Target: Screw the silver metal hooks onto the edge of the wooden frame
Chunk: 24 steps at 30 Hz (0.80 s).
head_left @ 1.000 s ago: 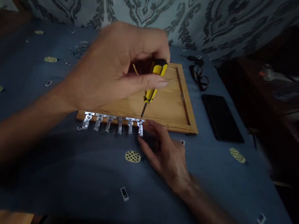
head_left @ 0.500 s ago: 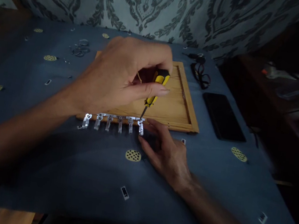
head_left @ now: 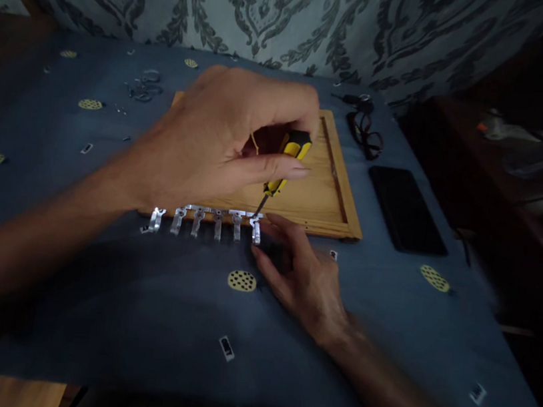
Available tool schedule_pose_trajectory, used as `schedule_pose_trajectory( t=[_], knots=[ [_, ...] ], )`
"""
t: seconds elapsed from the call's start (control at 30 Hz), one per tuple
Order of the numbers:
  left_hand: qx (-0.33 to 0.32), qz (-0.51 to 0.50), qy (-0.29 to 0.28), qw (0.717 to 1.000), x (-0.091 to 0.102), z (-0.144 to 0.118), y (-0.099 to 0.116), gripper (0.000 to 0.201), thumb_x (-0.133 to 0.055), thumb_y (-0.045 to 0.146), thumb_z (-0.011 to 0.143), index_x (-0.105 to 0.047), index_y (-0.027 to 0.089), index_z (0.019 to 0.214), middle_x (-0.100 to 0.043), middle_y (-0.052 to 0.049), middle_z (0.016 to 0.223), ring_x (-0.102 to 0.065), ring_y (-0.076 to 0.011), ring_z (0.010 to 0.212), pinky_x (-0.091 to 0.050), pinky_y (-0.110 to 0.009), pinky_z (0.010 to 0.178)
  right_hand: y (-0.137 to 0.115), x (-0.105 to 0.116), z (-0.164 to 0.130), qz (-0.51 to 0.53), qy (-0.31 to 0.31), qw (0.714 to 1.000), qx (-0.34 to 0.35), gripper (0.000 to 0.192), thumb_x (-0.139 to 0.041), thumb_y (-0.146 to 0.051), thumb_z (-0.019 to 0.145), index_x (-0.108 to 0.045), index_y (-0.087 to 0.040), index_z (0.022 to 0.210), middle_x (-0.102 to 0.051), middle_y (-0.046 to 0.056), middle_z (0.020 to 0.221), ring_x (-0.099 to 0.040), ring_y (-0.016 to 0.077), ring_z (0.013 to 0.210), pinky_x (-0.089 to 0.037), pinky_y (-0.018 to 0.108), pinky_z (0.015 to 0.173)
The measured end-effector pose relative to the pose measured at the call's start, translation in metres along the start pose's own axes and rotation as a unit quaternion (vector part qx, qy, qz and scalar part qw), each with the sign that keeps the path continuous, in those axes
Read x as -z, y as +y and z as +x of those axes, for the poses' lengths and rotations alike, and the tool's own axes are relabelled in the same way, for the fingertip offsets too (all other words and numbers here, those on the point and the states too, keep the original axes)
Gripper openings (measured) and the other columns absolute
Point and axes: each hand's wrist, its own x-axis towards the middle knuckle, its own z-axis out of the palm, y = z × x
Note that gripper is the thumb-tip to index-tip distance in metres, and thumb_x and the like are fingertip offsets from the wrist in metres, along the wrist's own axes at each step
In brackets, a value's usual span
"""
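Blue cloth (head_left: 146,307) covers the table nearest the camera, dotted with yellow perforated discs (head_left: 242,281) and small black-and-white tags (head_left: 226,347). On it rests the right hand (head_left: 308,279), palm down and fingers loosely spread, holding nothing, its fingertips just beside the rightmost of six silver metal brackets (head_left: 255,229). These brackets sit in a row along the near edge of a wooden frame (head_left: 341,193), hanging over onto the cloth. Above them the left hand (head_left: 220,139) is curled shut around a yellow-and-black screwdriver (head_left: 284,165), thumb and fingers pinching its handle; the tool tilts down and to the left, its dark tip meeting the top of that rightmost bracket. Right of the frame lies a black phone (head_left: 405,209), apart from it. Farther back are dark tangled cables (head_left: 365,132) near the frame's far right corner, small metal rings (head_left: 144,84) to the left, and patterned wallpaper (head_left: 268,8) behind the table.
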Motion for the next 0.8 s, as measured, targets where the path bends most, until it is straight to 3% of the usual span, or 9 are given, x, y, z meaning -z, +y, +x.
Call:
schedule_pose_trajectory(
  t=[0.27,0.5,0.63,0.8],
  knots=[
    [-0.013,0.004,-0.014,1.0,0.0,0.0,0.001,0.019,-0.065,0.04,0.09,-0.07,0.022,0.09,-0.074,0.0,0.082,-0.068,-0.0144,0.071,-0.049,-0.029,0.067,0.0,-0.001,-0.001,0.001,0.002,1.0,-0.007,0.037,-0.059,-0.031,0.093,-0.054,-0.026,0.129,-0.08,0.002,0.105,-0.07,0.0159,0.055,-0.058,0.028,0.059],
    [-0.018,-0.016,-0.043,0.999,-0.003,-0.003,0.006,0.024,-0.062,0.028,0.093,-0.069,0.025,0.116,-0.076,-0.001,0.101,-0.071,-0.0151,0.084,-0.053,-0.025,0.072,0.0,0.0,0.001,-0.002,0.007,1.0,0.003,0.035,-0.059,-0.032,0.094,-0.053,-0.024,0.127,-0.08,0.001,0.104,-0.068,0.0154,0.053,-0.058,0.028,0.059],
    [-0.026,-0.041,-0.04,0.998,-0.008,-0.001,0.012,0.02,-0.057,0.032,0.097,-0.07,0.022,0.108,-0.075,-0.002,0.107,-0.07,-0.0137,0.088,-0.055,-0.024,0.074,0.0,0.0,0.0,-0.003,0.007,1.0,0.001,0.035,-0.06,-0.032,0.093,-0.053,-0.024,0.127,-0.08,0.002,0.106,-0.069,0.0162,0.053,-0.058,0.029,0.061],
    [-0.029,-0.041,-0.007,0.999,-0.014,0.005,0.018,0.014,-0.065,0.03,0.092,-0.072,0.019,0.094,-0.073,-0.004,0.091,-0.066,-0.0139,0.078,-0.053,-0.028,0.073,0.0,0.0,0.0,-0.007,0.013,1.0,0.006,0.035,-0.059,-0.032,0.093,-0.053,-0.024,0.127,-0.08,0.001,0.102,-0.07,0.0167,0.055,-0.057,0.028,0.06]
  ],
)
